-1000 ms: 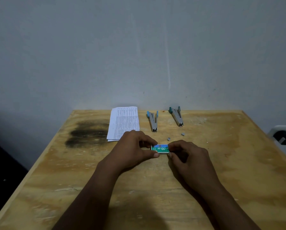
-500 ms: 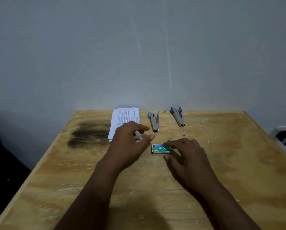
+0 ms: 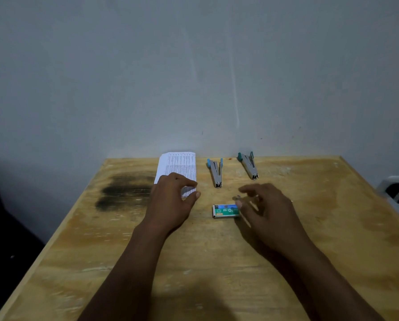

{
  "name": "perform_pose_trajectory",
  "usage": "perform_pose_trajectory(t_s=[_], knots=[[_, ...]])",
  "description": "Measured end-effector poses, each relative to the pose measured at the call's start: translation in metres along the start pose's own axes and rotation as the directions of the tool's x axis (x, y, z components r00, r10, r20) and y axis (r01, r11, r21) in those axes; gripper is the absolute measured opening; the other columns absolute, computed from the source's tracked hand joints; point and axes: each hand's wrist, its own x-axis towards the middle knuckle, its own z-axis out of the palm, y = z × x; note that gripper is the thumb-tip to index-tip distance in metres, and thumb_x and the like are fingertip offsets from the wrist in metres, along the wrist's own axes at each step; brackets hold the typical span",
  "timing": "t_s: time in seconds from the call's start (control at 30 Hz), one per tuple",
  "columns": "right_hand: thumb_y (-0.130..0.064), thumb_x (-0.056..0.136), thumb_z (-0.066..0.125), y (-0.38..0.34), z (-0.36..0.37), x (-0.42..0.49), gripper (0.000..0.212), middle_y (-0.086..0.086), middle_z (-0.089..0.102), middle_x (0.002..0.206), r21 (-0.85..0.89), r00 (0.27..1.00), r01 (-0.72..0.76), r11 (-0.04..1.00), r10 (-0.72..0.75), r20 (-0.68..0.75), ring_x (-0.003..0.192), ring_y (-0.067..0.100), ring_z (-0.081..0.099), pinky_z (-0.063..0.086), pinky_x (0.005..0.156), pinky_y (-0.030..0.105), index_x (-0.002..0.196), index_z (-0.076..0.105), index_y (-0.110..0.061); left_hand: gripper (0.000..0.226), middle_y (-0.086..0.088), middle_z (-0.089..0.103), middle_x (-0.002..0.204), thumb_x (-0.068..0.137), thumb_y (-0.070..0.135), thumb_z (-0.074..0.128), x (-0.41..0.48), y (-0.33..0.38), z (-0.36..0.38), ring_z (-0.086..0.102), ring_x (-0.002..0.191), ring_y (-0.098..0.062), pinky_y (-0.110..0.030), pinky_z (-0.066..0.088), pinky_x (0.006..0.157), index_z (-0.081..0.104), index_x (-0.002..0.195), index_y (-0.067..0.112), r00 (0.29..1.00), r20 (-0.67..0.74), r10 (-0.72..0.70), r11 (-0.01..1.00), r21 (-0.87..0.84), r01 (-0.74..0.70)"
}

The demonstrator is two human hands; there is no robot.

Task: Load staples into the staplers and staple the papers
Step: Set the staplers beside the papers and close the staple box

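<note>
A small green staple box (image 3: 225, 210) lies flat on the wooden table (image 3: 217, 251) between my hands. My left hand (image 3: 173, 202) hovers left of it over the near end of the printed papers (image 3: 178, 164), fingers loosely curled and holding nothing. My right hand (image 3: 265, 207) is blurred just right of the box. Its thumb and forefinger are around a small grey staple strip (image 3: 238, 197); whether they grip it is unclear. Two grey staplers with blue ends lie open at the back: one (image 3: 216, 173) beside the papers, the other (image 3: 248, 165) further right.
A dark scorch mark (image 3: 124, 191) stains the table's left side. A white socket with a black plug (image 3: 398, 193) sits beyond the right edge. The grey wall stands directly behind the table's far edge.
Both hands let go of the staple box, which now lies on the table. My left hand moved left and back toward the papers. My right hand shifted right toward the loose staples.
</note>
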Motion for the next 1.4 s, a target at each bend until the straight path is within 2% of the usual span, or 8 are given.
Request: perform_pose_trajectory(t_s=[0.13, 0.27, 0.53, 0.7, 0.9, 1.13, 1.27, 1.4], knots=[[-0.042, 0.092, 0.064, 0.011, -0.006, 0.053, 0.037, 0.001, 0.056, 0.135, -0.166, 0.989, -0.073, 0.983, 0.050, -0.142, 0.120, 0.020, 0.051, 0.046, 0.090, 0.032, 0.128, 0.059, -0.034, 0.032, 0.000, 0.067, 0.126, 0.081, 0.046, 0.080, 0.006, -0.011, 0.002, 0.056, 0.121, -0.026, -0.045, 0.041, 0.100, 0.079, 0.108, 0.030, 0.993, -0.108, -0.040, 0.993, 0.109, 0.052], [-0.043, 0.094, 0.060, 0.023, 0.001, 0.089, 0.039, 0.006, 0.056, 0.134, -0.236, 0.993, -0.095, 0.967, 0.075, -0.093, 0.120, 0.025, 0.052, 0.040, 0.083, 0.030, 0.131, 0.062, -0.031, 0.041, -0.003, 0.061, 0.141, 0.083, 0.058, 0.073, 0.010, -0.019, 0.000, 0.049, 0.134, -0.026, -0.048, 0.032, 0.110, 0.076, 0.116, 0.033, 0.991, -0.084, -0.107, 0.980, 0.162, 0.119], [-0.023, 0.096, 0.061, 0.032, 0.009, 0.090, 0.032, 0.015, 0.062, 0.127, -0.225, 0.984, -0.129, 0.966, 0.096, -0.152, 0.111, 0.029, 0.057, 0.039, 0.084, 0.029, 0.127, 0.068, -0.019, 0.042, -0.002, 0.064, 0.139, 0.088, 0.059, 0.067, 0.015, -0.022, 0.002, 0.052, 0.130, -0.025, -0.048, 0.040, 0.107, 0.075, 0.120, 0.033, 0.988, -0.065, -0.140, 0.975, 0.162, 0.149], [-0.035, 0.091, 0.064, 0.008, 0.008, 0.075, 0.035, 0.005, 0.057, 0.123, -0.246, 0.978, 0.011, 0.969, -0.062, -0.198, 0.115, 0.023, 0.047, 0.045, 0.088, 0.037, 0.124, 0.067, -0.027, 0.038, 0.002, 0.067, 0.132, 0.086, 0.058, 0.069, 0.016, -0.024, 0.005, 0.055, 0.127, -0.023, -0.049, 0.042, 0.105, 0.076, 0.114, 0.035, 0.986, -0.083, -0.143, 0.978, 0.142, 0.153], [-0.034, 0.095, 0.058, -0.026, 0.040, 0.078, 0.029, -0.001, 0.066, 0.124, -0.384, 0.976, 0.218, 0.898, -0.211, 0.060, 0.111, 0.022, 0.052, 0.045, 0.089, 0.039, 0.121, 0.070, -0.030, 0.036, 0.004, 0.068, 0.129, 0.086, 0.058, 0.068, 0.017, -0.021, 0.006, 0.057, 0.124, -0.022, -0.048, 0.044, 0.103, 0.075, 0.113, 0.035, 0.986, -0.101, -0.136, 0.974, 0.168, 0.152], [-0.042, 0.092, 0.061, -0.025, 0.033, 0.081, 0.040, -0.001, 0.063, 0.132, -0.334, 0.991, 0.134, 0.933, -0.131, 0.031, 0.121, 0.024, 0.051, 0.043, 0.096, 0.043, 0.130, 0.063, -0.033, 0.036, 0.004, 0.069, 0.127, 0.086, 0.058, 0.068, 0.018, -0.022, 0.007, 0.057, 0.123, -0.022, -0.049, 0.046, 0.101, 0.075, 0.112, 0.034, 0.985, -0.105, -0.138, 0.972, 0.178, 0.155], [-0.029, 0.093, 0.063, 0.005, 0.002, 0.085, 0.034, 0.006, 0.062, 0.130, -0.282, 0.990, -0.058, 0.958, 0.018, -0.143, 0.118, 0.029, 0.049, 0.044, 0.094, 0.043, 0.126, 0.067, -0.026, 0.039, 0.003, 0.067, 0.132, 0.088, 0.058, 0.066, 0.016, -0.021, 0.006, 0.057, 0.124, -0.022, -0.049, 0.045, 0.103, 0.073, 0.117, 0.033, 0.987, -0.083, -0.134, 0.972, 0.181, 0.148], [-0.017, 0.094, 0.065, 0.023, -0.003, 0.089, 0.038, 0.013, 0.058, 0.135, -0.217, 0.981, -0.166, 0.962, 0.139, -0.134, 0.117, 0.031, 0.055, 0.047, 0.094, 0.036, 0.132, 0.065, -0.021, 0.045, 0.001, 0.061, 0.142, 0.090, 0.057, 0.063, 0.014, -0.019, 0.006, 0.052, 0.132, -0.024, -0.048, 0.040, 0.108, 0.068, 0.127, 0.032, 0.984, -0.069, -0.164, 0.961, 0.215, 0.175]])
